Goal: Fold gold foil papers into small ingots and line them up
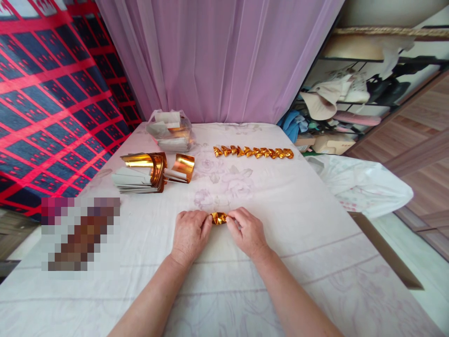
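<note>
Pinched between my left hand (189, 232) and right hand (246, 231): gold foil piece (219, 218), on the tablecloth (280, 210) near me. Likely light, thin, crease-prone; best held at its ends. Beyond: folded row (253, 152), foil stack (147, 173), bag (170, 131).

Bare cloth (280, 210) ahead; foil stack (147, 173) blocks far left.
</note>
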`<state>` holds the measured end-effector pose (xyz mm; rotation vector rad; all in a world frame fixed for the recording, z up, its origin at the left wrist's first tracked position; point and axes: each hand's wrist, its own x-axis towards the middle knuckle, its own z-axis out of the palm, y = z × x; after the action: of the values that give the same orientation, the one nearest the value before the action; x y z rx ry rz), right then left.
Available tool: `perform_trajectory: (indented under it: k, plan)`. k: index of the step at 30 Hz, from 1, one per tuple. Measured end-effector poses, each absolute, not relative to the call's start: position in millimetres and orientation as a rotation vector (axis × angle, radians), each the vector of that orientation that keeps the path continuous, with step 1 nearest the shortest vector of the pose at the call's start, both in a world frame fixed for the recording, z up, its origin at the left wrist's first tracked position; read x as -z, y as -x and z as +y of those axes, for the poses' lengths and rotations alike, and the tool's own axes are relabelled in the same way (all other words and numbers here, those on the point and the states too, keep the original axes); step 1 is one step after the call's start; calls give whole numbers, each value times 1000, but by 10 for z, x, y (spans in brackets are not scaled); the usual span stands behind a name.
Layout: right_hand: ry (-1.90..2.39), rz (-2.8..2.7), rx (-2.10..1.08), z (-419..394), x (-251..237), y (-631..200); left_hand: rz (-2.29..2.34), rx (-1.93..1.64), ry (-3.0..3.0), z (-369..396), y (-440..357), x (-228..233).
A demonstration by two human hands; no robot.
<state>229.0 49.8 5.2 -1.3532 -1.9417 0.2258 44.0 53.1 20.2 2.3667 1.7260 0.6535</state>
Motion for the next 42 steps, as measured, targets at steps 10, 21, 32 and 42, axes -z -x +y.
perform_trajectory:
  k: [10, 21, 32, 42]
  plan:
    - [1405, -1910, -165, 500, -40, -2300, 1733, -764, -2296, 535, -426, -173]
    - [1486, -2095, -46, 482, -51, -2292, 1752, -795, -2307, 558, -397, -130]
    - [1533, -1940, -15, 491, -48, -2314, 1671, -1128, -1873, 647, -328, -57]
    - [1788, -1780, 161, 741, -167, -2835, 1644, -1369, -1533, 671, -284, -39]
